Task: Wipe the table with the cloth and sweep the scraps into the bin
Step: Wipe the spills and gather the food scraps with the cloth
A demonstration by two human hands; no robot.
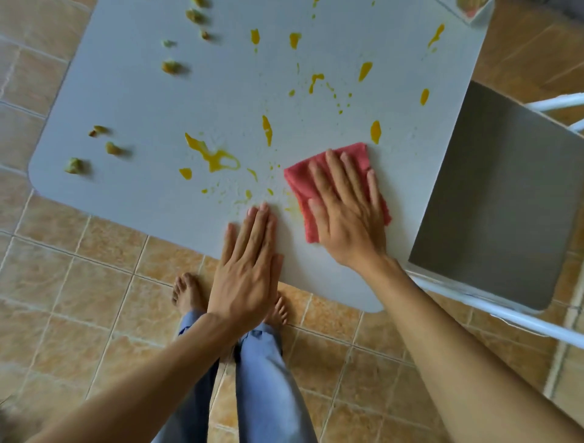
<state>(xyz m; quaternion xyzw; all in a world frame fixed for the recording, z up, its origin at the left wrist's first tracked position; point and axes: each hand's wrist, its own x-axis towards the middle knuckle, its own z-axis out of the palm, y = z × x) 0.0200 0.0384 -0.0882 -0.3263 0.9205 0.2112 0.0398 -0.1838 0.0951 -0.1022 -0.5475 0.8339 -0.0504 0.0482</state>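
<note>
so, right hand [347, 218]: flat, fingers spread on the cloth [335, 177] to press it down
left hand [249, 268]: open palm, bracing the table [142, 95]

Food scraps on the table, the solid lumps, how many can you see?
8 scraps, all on the table's left side: five toward the far end, topmost cut by the frame; three near the close corner. More may lie beyond view.
</note>
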